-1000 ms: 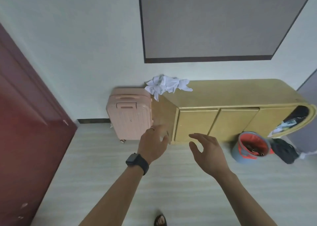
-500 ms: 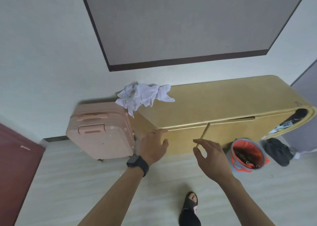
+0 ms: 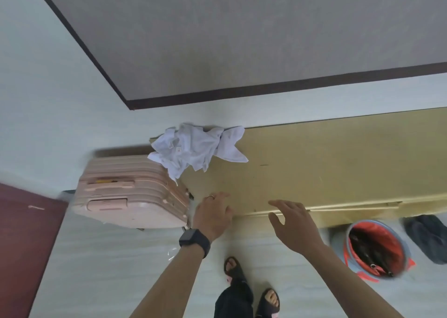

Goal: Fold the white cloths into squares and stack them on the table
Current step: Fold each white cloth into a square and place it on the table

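Note:
A crumpled heap of white cloths [image 3: 193, 148] lies at the far left corner of a long yellow table [image 3: 326, 163], part of it hanging over the left edge. My left hand [image 3: 212, 215], with a dark watch on the wrist, hovers at the table's near left corner, fingers loosely curled and holding nothing. My right hand [image 3: 294, 224] reaches over the near edge with fingers spread, empty. Both hands are well short of the cloths.
A pink suitcase [image 3: 128, 194] stands against the table's left end. A grey and orange bucket [image 3: 377, 250] and a dark bag [image 3: 428, 238] sit on the floor at the right. A dark red door [image 3: 24, 240] is at the left. My sandalled feet [image 3: 251, 291] are on the pale floor.
I have walked up to the table, so its top and the cloths are now closer and seen from above. Both hands have come forward to the near edge.

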Tool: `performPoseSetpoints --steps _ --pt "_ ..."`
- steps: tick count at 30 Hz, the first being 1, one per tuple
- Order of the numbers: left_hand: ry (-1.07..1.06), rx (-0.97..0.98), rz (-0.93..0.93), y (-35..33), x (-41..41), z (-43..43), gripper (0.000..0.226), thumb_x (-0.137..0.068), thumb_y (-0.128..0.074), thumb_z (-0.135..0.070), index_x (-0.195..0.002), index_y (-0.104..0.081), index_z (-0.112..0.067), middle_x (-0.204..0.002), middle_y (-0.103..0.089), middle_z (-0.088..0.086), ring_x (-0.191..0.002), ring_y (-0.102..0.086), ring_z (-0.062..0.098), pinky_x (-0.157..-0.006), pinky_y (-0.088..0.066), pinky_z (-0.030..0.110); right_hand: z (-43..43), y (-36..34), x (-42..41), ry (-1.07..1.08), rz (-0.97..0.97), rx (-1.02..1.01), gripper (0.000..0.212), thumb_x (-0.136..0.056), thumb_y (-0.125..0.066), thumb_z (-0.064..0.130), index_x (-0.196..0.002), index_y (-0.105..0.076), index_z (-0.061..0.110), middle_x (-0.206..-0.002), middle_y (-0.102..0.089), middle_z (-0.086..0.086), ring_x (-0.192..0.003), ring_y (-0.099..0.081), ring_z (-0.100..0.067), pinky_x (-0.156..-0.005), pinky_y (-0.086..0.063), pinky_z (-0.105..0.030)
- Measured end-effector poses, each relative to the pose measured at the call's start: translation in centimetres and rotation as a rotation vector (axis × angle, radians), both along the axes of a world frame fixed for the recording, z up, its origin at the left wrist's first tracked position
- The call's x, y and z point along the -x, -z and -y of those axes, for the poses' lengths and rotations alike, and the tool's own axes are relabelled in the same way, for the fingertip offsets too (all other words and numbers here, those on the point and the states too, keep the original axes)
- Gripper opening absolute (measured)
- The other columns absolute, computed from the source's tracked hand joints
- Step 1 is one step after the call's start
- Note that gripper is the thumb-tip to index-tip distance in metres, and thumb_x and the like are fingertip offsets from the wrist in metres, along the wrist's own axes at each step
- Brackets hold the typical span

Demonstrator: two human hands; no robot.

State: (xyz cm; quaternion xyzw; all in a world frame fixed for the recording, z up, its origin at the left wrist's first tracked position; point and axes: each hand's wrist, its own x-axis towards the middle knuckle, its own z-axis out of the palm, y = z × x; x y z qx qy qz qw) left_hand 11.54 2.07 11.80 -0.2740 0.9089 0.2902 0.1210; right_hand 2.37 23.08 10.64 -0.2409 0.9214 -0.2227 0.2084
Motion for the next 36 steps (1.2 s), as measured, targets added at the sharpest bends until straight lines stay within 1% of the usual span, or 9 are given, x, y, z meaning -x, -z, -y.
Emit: performPoseSetpoints --steps 7,17,21,24,26,28,31,33,36 --pt "0.111 0.078 0.124 6.3 10.2 5.2 0.043 -0.095 -0.046 -0.026 -0.138 -0.048 -0.023 -0.137 -0.055 0.005 -0.124 -0.049 0.026 -0.103 -0.037 0.038 6.1 6.9 9.8 -0.037 0.123 -0.211 0.048 -0.1 -0.043 0.041 -0.147 -0.041 0.033 -0.155 -0.039 0.007 -0.144 -0.027 -0.019 -0.113 -0.033 -0.039" --pt "0.321 0.252 0.071 14.2 21.6 10.3 0.05 -0.096 -0.053 -0.026 -0.145 -0.04 -0.026 -0.153 -0.038 0.006 -0.137 -0.038 0.025 -0.103 -0.036 0.039 10.0 17.1 15.4 -0.09 0.164 -0.487 0.069 -0.099 -0.029 0.059 -0.155 0.009 0.044 -0.163 0.024 0.006 -0.15 0.023 -0.022 -0.119 -0.003 -0.059" --pt "0.401 0.338 0.08 16.4 24.3 11.0 0.029 -0.096 -0.055 -0.026 -0.124 -0.059 -0.024 -0.137 -0.053 0.007 -0.127 -0.045 0.028 -0.094 -0.039 0.042 9.0 18.1 15.0 -0.056 0.106 -0.376 0.069 -0.098 -0.031 0.064 -0.154 0.005 0.047 -0.163 0.022 0.01 -0.15 0.024 -0.017 -0.119 -0.001 -0.059" --pt "0.352 0.286 0.001 16.7 24.9 11.1 0.017 -0.097 -0.054 -0.028 -0.102 -0.066 -0.019 -0.101 -0.068 0.004 -0.1 -0.058 0.028 -0.072 -0.038 0.035 9.1 17.5 15.7 -0.086 0.166 -0.407 0.076 -0.094 -0.034 0.067 -0.154 0.008 0.046 -0.162 0.026 0.009 -0.148 0.028 -0.018 -0.119 -0.001 -0.059" --pt "0.29 0.151 -0.041 15.7 25.1 10.4 0.02 -0.096 -0.056 -0.035 -0.102 -0.068 -0.019 -0.088 -0.07 0.001 -0.085 -0.064 0.025 -0.064 -0.043 0.033 9.6 16.3 16.6 -0.064 0.246 -0.4 0.084 -0.088 -0.037 0.074 -0.156 0.002 0.043 -0.164 0.02 0.007 -0.15 0.023 -0.018 -0.121 -0.004 -0.055" --pt "0.255 0.025 -0.038 13.7 25.1 9.2 0.023 -0.094 -0.06 -0.043 -0.104 -0.069 -0.025 -0.09 -0.071 -0.005 -0.081 -0.065 0.018 -0.066 -0.052 0.033 10.3 14.3 18.0 0.046 0.366 -0.249 0.089 -0.084 -0.045 0.078 -0.156 -0.011 0.039 -0.167 -0.004 0.006 -0.153 -0.005 -0.02 -0.12 -0.02 -0.047" --pt "0.227 -0.074 -0.057 10.7 25.2 7.3 0.022 -0.092 -0.062 -0.045 -0.105 -0.07 -0.031 -0.093 -0.07 -0.01 -0.082 -0.064 0.011 -0.073 -0.053 0.033 10.7 10.4 20.3 0.2 0.403 0.131 0.065 -0.085 -0.064 0.061 -0.143 -0.046 0.04 -0.137 -0.056 0.012 -0.112 -0.061 -0.008 -0.097 -0.049 -0.03" --pt "0.205 -0.144 -0.105 8.7 25.3 6.3 0.022 -0.092 -0.063 -0.038 -0.108 -0.072 -0.025 -0.096 -0.071 -0.004 -0.081 -0.064 0.013 -0.077 -0.053 0.033 10.3 7.8 21.4 0.199 0.335 0.208 0.029 -0.089 -0.066 0.051 -0.115 -0.069 0.037 -0.103 -0.072 0.015 -0.084 -0.066 -0.002 -0.081 -0.054 -0.029" --pt "0.178 -0.155 -0.154 5.3 25.1 5.1 0.024 -0.095 -0.062 -0.031 -0.112 -0.072 -0.018 -0.101 -0.071 0.002 -0.085 -0.064 0.016 -0.079 -0.051 0.03 9.0 4.4 22.5 0.127 0.254 0.257 0.013 -0.094 -0.064 0.035 -0.096 -0.075 0.028 -0.078 -0.068 0.022 -0.073 -0.062 0.009 -0.07 -0.046 -0.015"
